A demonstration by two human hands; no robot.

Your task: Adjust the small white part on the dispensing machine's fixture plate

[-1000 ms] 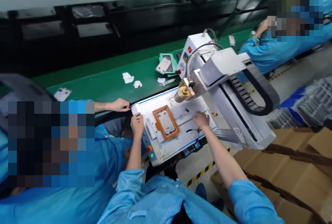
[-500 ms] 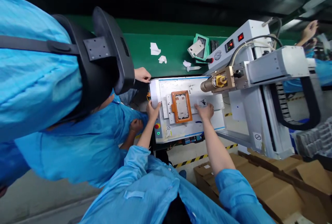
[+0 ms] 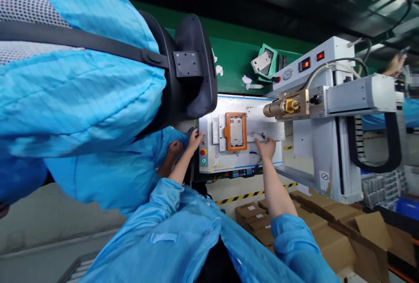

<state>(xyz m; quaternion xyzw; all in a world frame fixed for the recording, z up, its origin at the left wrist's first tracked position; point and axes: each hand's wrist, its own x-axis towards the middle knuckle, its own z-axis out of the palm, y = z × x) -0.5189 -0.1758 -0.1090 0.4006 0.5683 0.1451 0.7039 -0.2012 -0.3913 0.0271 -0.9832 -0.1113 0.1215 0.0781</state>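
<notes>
Since the earlier frame, the co-worker's headset [image 3: 196, 64] has leaned in over the machine bed's [image 3: 225, 164] far left corner. The orange fixture [image 3: 245, 132], with a thin plate [image 3: 236, 130] inside, lies between my hands. My left hand [image 3: 194, 141] is at the bed's edge; whether it grips, I can't tell. My right hand [image 3: 266, 147] looks loosely open. I'd keep the plate flat and fingers clear of the brass head [image 3: 284, 107].

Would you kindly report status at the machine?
Left hand at button panel; right hand over white bed. Orange frame between them. Co-worker's headset hides some green bench.
</notes>
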